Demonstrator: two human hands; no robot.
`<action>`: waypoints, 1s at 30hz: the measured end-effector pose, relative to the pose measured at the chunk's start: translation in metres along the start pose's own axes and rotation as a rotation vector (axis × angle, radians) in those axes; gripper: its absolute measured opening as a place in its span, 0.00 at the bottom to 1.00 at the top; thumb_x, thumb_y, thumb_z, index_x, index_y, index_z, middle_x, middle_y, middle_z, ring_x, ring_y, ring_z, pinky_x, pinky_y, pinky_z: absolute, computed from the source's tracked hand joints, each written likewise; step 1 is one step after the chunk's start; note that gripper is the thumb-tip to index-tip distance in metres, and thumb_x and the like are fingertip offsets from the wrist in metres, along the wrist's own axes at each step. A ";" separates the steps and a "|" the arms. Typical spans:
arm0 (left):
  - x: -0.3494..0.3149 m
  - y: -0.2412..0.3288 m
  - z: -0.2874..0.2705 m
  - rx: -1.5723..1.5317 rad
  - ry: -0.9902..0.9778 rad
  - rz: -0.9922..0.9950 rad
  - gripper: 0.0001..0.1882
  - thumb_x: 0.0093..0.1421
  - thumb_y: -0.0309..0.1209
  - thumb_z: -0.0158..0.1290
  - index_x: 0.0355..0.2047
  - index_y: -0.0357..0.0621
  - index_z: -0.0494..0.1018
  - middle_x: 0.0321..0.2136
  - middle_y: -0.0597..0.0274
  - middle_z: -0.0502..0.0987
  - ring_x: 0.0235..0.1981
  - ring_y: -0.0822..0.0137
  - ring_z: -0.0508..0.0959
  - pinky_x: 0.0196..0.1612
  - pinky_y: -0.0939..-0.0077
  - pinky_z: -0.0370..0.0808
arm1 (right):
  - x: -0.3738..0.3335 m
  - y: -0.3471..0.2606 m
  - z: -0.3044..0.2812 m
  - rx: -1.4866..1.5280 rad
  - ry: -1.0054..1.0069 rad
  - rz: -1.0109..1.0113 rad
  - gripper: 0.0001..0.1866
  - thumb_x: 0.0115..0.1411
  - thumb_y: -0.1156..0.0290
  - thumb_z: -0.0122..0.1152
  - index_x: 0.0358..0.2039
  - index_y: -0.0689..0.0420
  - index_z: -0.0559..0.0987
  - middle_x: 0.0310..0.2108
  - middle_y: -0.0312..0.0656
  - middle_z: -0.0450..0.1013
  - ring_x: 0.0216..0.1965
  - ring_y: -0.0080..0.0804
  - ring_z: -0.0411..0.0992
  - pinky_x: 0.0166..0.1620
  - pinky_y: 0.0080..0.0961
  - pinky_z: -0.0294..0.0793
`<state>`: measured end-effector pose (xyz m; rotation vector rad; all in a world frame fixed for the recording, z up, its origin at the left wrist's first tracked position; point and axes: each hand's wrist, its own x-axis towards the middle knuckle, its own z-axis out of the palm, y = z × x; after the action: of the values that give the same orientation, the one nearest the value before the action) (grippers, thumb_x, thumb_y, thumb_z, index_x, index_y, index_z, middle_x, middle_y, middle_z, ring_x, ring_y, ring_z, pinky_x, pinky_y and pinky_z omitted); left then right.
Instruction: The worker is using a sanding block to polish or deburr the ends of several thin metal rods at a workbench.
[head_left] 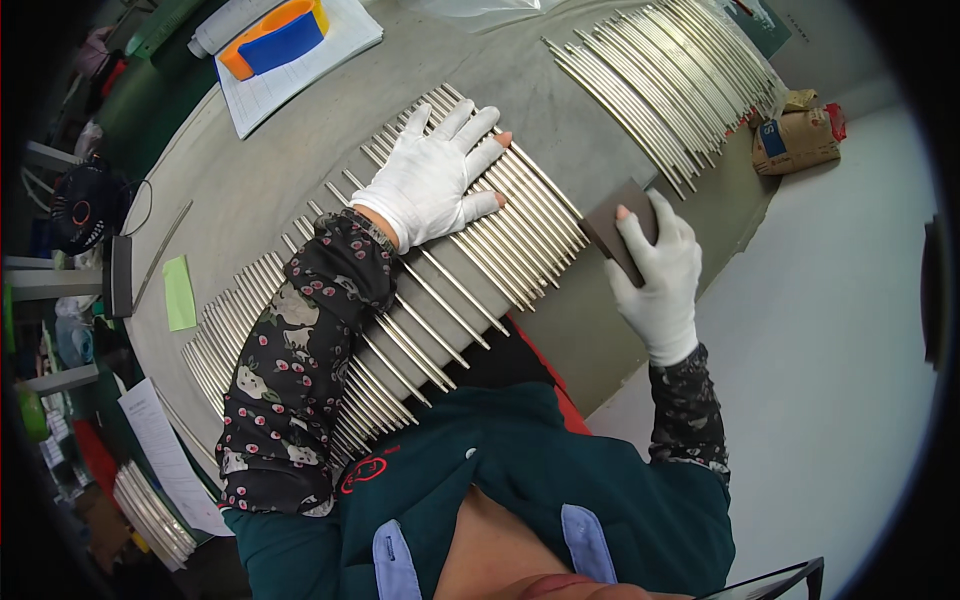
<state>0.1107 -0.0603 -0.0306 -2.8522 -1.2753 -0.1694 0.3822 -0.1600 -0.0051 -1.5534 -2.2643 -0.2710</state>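
Thin silvery metal rods (520, 250) lie side by side across the grey worktop (270, 170). On top of them rests my left hand (430, 170), in a white glove with some fingertips bare, its fingers spread. My right hand (655, 265), gloved the same way, grips a dark brown flat block (618, 228). One edge of the block is at the right ends of the rods, touching or very near them. More rods (235, 320) lie to the left, partly hidden under my left forearm, with wider gaps between a few in the middle.
Another row of rods (670, 85) lies at the far right. An orange and blue tape roll (275, 45) sits on papers (340, 45) at the far left. A green slip (180, 293) lies at the left, and a brown paper package (800, 142) stands at the right edge.
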 end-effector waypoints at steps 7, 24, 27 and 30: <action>-0.001 0.001 0.001 0.025 0.012 -0.005 0.36 0.63 0.56 0.42 0.65 0.48 0.56 0.66 0.52 0.55 0.68 0.49 0.53 0.67 0.43 0.48 | -0.062 -0.010 -0.021 0.102 -0.078 0.154 0.30 0.38 0.72 0.68 0.48 0.50 0.77 0.55 0.52 0.66 0.49 0.49 0.67 0.51 0.40 0.65; -0.063 -0.018 -0.009 -0.035 -0.034 0.003 0.37 0.63 0.56 0.41 0.66 0.48 0.54 0.67 0.49 0.52 0.68 0.46 0.52 0.66 0.41 0.47 | -0.043 -0.036 -0.026 0.165 -0.035 0.088 0.32 0.38 0.70 0.70 0.49 0.50 0.75 0.56 0.53 0.64 0.49 0.49 0.67 0.49 0.41 0.66; -0.057 -0.015 -0.011 -0.021 -0.022 -0.007 0.37 0.62 0.56 0.42 0.66 0.48 0.55 0.66 0.49 0.54 0.67 0.46 0.53 0.66 0.41 0.47 | -0.031 -0.034 -0.019 0.106 0.012 0.066 0.32 0.38 0.70 0.70 0.49 0.49 0.75 0.56 0.53 0.64 0.49 0.49 0.67 0.50 0.41 0.66; -0.057 -0.013 -0.012 -0.045 -0.021 -0.019 0.37 0.62 0.55 0.42 0.65 0.47 0.55 0.66 0.49 0.54 0.67 0.46 0.53 0.66 0.41 0.46 | -0.020 -0.036 -0.012 0.053 0.004 0.023 0.32 0.39 0.68 0.70 0.50 0.48 0.75 0.56 0.53 0.64 0.48 0.48 0.67 0.47 0.40 0.67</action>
<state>0.0622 -0.0942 -0.0252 -2.8877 -1.3200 -0.1705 0.3577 -0.1947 -0.0004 -1.5495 -2.2311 -0.2057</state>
